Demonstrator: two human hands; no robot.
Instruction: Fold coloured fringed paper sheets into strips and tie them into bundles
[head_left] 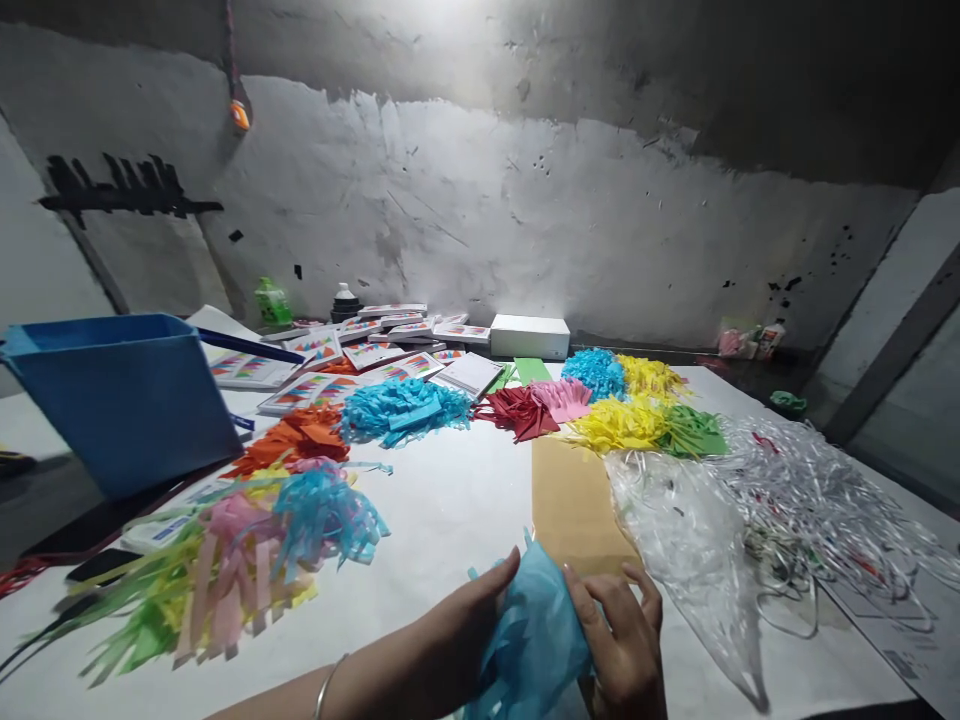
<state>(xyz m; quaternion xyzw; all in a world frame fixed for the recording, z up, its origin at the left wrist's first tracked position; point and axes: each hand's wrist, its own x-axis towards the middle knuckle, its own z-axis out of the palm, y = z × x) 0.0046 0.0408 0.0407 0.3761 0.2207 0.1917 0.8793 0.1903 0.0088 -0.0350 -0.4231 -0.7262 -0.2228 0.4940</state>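
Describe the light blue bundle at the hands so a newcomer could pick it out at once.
On the white table, find the flat brown sheet near the middle. At its near end, between the left hand and the right hand, is the light blue bundle. Unlike the blue fringes lying on the table, this one touches the hands.

Looks like a craft workshop. You face a rough, patchily plastered wall (pixel 465 210) across a white table (pixel 442 490). Flat printed boxes (pixel 289 392) piled by its far edge, fringed tissue bundles (pixel 405 412) mid-table, silvery strips (pixel 817 490) toward the right edge.
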